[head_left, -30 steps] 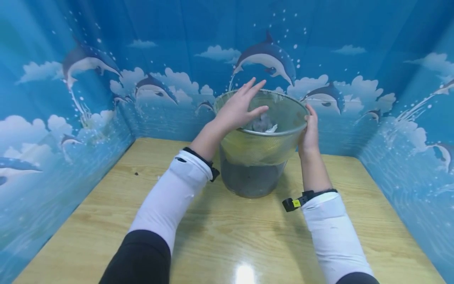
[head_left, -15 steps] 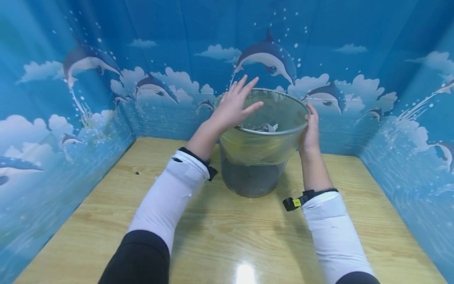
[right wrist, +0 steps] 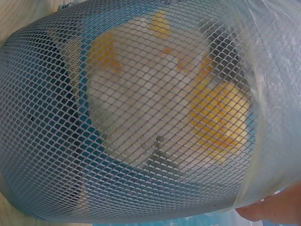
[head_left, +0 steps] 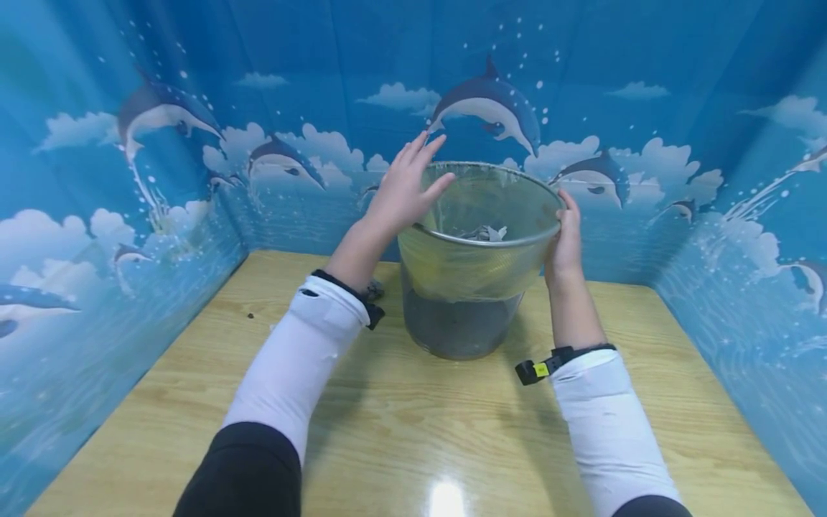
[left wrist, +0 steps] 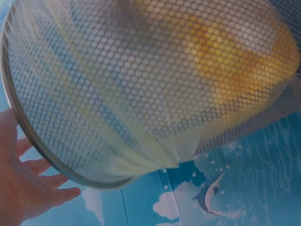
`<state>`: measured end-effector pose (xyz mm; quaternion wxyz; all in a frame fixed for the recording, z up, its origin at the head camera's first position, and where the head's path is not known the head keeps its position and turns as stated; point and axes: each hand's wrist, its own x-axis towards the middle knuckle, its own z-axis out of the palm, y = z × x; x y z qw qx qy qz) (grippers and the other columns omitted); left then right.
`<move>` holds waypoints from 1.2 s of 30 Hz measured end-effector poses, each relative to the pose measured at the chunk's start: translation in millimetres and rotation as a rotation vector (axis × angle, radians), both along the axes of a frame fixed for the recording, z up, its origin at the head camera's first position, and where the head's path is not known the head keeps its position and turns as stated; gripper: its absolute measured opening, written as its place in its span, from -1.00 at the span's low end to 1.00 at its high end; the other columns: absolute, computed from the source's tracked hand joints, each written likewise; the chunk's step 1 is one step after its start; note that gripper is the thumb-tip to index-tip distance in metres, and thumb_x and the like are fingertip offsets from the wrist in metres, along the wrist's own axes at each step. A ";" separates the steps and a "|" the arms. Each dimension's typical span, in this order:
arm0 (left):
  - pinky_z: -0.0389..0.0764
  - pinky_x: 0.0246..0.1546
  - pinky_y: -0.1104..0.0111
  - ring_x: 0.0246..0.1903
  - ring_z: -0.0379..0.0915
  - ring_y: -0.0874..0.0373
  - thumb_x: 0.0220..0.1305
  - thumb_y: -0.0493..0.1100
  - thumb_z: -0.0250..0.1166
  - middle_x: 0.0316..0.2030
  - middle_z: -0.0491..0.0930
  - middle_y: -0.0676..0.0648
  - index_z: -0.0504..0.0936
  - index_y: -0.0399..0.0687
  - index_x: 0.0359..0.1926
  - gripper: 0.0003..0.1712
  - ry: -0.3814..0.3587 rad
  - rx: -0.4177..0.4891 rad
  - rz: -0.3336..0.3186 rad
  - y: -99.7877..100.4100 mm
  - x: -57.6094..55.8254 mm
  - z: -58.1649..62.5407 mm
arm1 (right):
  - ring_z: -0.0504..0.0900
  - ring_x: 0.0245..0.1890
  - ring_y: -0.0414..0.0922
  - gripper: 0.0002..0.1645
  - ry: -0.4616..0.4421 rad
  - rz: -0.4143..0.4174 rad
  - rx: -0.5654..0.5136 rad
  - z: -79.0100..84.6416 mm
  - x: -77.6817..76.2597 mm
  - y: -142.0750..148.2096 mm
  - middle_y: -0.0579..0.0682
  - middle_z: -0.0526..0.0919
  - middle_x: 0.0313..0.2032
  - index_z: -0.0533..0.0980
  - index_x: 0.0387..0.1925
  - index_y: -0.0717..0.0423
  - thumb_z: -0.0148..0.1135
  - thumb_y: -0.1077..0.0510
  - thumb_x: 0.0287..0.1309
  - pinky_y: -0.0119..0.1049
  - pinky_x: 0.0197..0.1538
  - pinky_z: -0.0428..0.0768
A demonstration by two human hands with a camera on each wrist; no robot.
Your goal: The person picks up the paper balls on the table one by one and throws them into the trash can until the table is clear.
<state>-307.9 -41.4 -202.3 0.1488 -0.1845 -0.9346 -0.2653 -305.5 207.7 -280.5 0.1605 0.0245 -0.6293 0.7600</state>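
A wire mesh wastebasket (head_left: 461, 327) stands on the table, lined with a thin yellowish translucent bag (head_left: 472, 269) folded over its rim. Crumpled grey and white scraps (head_left: 486, 233) lie inside, and yellow and whitish contents (right wrist: 218, 117) show through the mesh in the right wrist view. My left hand (head_left: 403, 190), fingers spread and holding nothing, hovers at the left of the rim; the left wrist view puts its fingers (left wrist: 56, 195) beside the metal ring. At the opposite side my right hand (head_left: 565, 240) holds the basket near the rim, a fingertip (right wrist: 254, 212) against the bag.
A small crumpled grey thing (head_left: 373, 289) sits on the wooden table (head_left: 420, 424), partly behind the left wrist. Farther left are a dark speck (head_left: 250, 316) and a tiny white bit (head_left: 272, 327). Dolphin-print curtains (head_left: 291, 57) enclose the back and both sides.
My left hand has drawn left from above the opening to the rim's left side. The blurred grey shape inside the basket has dropped lower. The right hand and the basket have stayed put.
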 end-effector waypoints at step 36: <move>-0.25 0.44 -0.10 0.51 -0.51 -0.10 0.42 0.21 -0.03 0.54 -0.38 -0.06 -0.27 0.27 0.54 -0.14 -0.105 0.116 0.196 -79.7 -16.4 -35.9 | 0.12 0.38 -0.08 -0.29 -0.008 -0.007 0.020 0.3 1.8 -0.4 -0.10 -0.04 0.48 -0.04 0.49 -0.15 -0.38 0.00 0.31 -0.19 0.42 0.07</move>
